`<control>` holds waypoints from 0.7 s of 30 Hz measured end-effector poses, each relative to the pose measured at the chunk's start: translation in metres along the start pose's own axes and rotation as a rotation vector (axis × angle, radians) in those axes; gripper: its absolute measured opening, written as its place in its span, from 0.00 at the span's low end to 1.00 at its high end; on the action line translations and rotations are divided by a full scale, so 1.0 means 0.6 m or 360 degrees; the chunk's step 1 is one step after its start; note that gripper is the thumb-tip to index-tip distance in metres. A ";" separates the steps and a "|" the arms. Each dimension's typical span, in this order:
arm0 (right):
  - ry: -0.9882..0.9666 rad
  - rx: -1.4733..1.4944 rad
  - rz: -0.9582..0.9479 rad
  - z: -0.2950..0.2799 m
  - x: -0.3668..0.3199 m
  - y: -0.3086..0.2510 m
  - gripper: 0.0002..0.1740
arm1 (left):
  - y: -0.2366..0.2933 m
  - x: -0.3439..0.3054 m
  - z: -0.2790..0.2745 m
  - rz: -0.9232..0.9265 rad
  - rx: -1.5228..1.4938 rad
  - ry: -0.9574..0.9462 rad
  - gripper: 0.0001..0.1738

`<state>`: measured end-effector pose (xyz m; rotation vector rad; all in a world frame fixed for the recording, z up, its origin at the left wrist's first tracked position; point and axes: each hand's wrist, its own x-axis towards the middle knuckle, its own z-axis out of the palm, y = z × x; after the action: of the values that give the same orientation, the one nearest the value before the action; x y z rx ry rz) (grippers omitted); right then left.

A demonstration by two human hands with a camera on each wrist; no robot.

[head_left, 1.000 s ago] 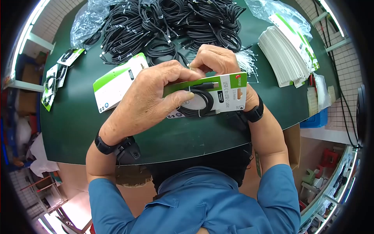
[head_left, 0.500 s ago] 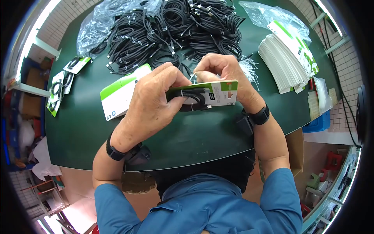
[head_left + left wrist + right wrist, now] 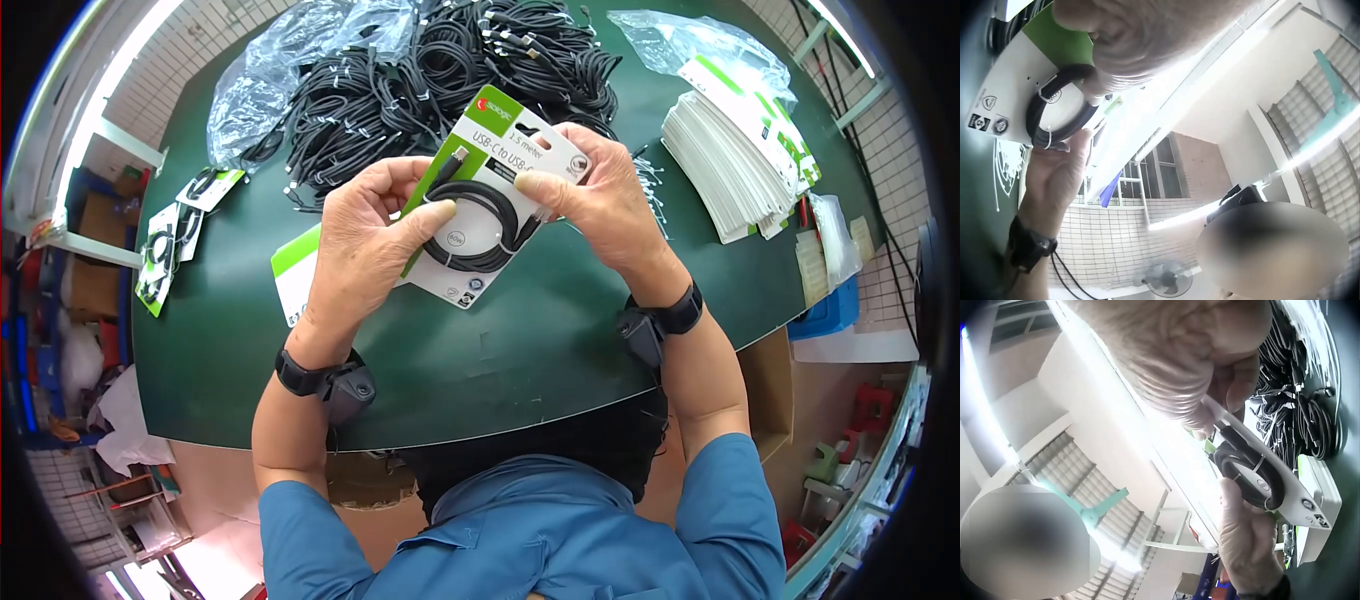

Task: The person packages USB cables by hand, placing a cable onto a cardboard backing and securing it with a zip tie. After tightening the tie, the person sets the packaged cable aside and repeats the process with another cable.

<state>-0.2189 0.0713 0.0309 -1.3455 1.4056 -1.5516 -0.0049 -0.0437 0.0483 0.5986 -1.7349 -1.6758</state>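
Both hands hold a green and white retail card (image 3: 474, 222) tilted above the table, its printed front towards the head camera. A coiled black USB-C cable (image 3: 487, 262) lies against that front, with thin white ties round the coil. On the card's left edge the left hand (image 3: 362, 235) pinches, thumb over the coil and fingers behind. My right hand (image 3: 618, 208) grips the upper right edge, thumb on the printed face. In the right wrist view the coil (image 3: 1235, 453) lies between the two hands; the fingers behind the card are mostly hidden.
Bundled black cables (image 3: 450, 65) are heaped at the back, beside clear plastic bags (image 3: 275, 75). White cable ties (image 3: 650, 185) lie behind the right hand. A thick card stack (image 3: 715, 165) stands right; more cards (image 3: 293, 285) lie left, carded cables (image 3: 160, 250) at far left.
The card has turned from nearly level to steeply tilted, its front now facing up. My right hand has moved from the ties behind the card to its right edge.
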 end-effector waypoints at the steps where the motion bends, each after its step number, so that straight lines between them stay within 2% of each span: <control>1: 0.0047 0.0083 0.0027 -0.001 0.002 0.001 0.14 | -0.004 0.001 -0.001 -0.0005 -0.0011 -0.0003 0.14; 5: 0.0026 0.0089 0.0002 -0.009 0.003 -0.001 0.15 | -0.027 0.004 -0.012 -0.0119 -0.0008 -0.0100 0.13; 9: 0.0012 0.0199 0.0005 -0.007 0.000 0.012 0.16 | -0.047 0.001 -0.011 -0.0138 -0.0306 -0.0145 0.12; 16: -0.0040 0.0414 -0.0042 0.036 -0.009 0.015 0.22 | -0.048 0.009 -0.002 0.0052 -0.0600 0.0159 0.11; 21: -0.0072 0.0295 -0.0066 0.056 -0.017 0.011 0.25 | -0.056 0.001 0.007 0.0020 -0.0641 0.0111 0.10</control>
<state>-0.1855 0.0693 0.0188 -1.2963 1.1819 -1.6254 -0.0119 -0.0441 0.0154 0.4498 -1.2963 -1.9014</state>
